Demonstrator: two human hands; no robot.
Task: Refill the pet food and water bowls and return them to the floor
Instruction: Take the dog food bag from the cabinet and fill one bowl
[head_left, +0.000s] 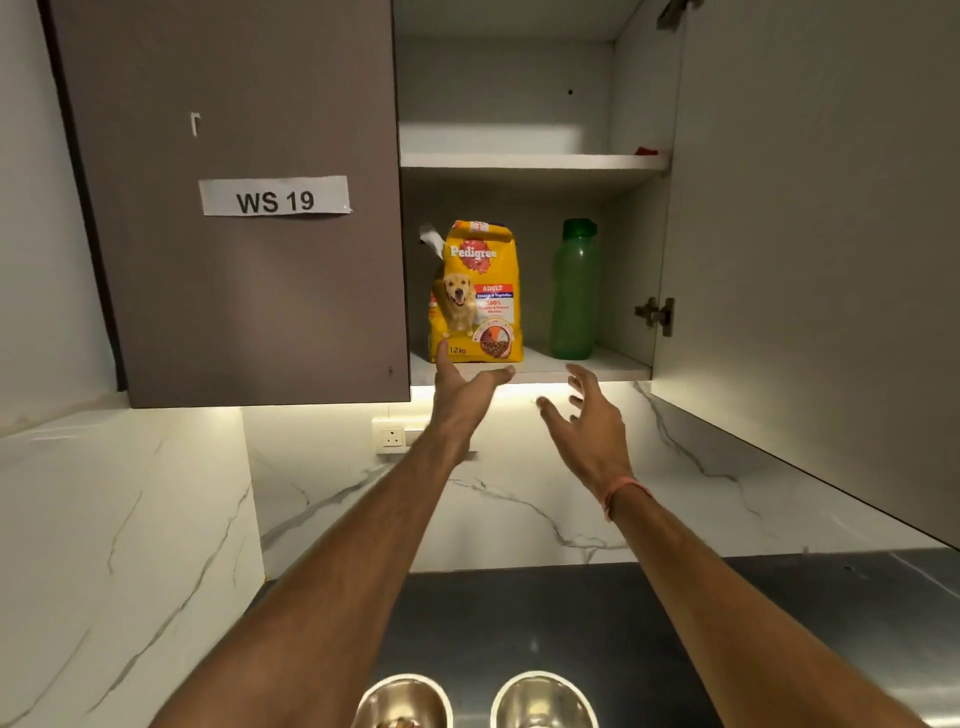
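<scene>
A yellow Pedigree dog food bag (478, 296) stands upright on the bottom shelf of the open wall cabinet, with a green water bottle (573, 291) to its right. My left hand (460, 387) is raised just below the bag, fingers spread, thumb tip near the bag's lower left corner. My right hand (587, 415) is raised below the shelf edge, fingers spread and holding nothing. Two steel bowls, a left bowl (402, 699) and a right bowl (543, 696), sit on the dark counter at the bottom edge, partly cut off.
The cabinet's right door (810, 260) hangs open; its left door (234, 208) is closed and labelled WS 19. An upper shelf (530, 161) has a small red object at its right end. A wall socket (393, 436) sits on the marble backsplash.
</scene>
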